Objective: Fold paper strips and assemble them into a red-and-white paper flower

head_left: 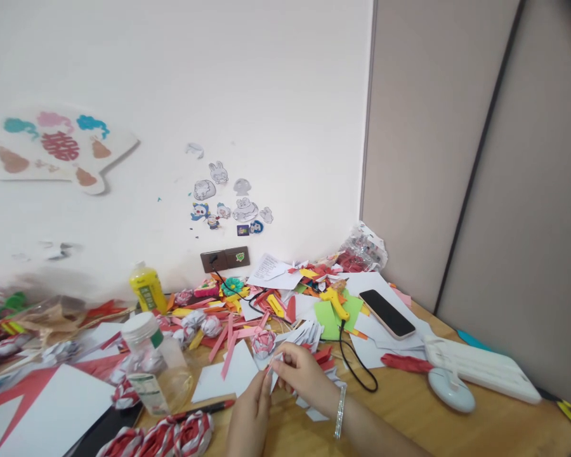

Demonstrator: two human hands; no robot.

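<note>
My left hand [251, 409] and my right hand [301, 376] meet over the front middle of the table. Both have their fingertips pinched on a small folded piece of white paper [276, 363]. Fingers cover part of this paper, so its full shape is hidden. Just beyond them sits a pink-and-white paper ball [263, 343]. White paper sheets [226, 374] lie to the left of my hands, and a pile of folded white strips [307, 334] is right behind them. A beaded bracelet [340, 411] circles my right wrist.
A clear jar [155, 368] with a white lid, a pen [204, 409] and red-and-white twisted paper [157, 438] are at left. Behind stands a yellow bottle [147, 289]. On the right lie a yellow glue gun [335, 303], a phone [387, 313] and a white lamp [485, 368].
</note>
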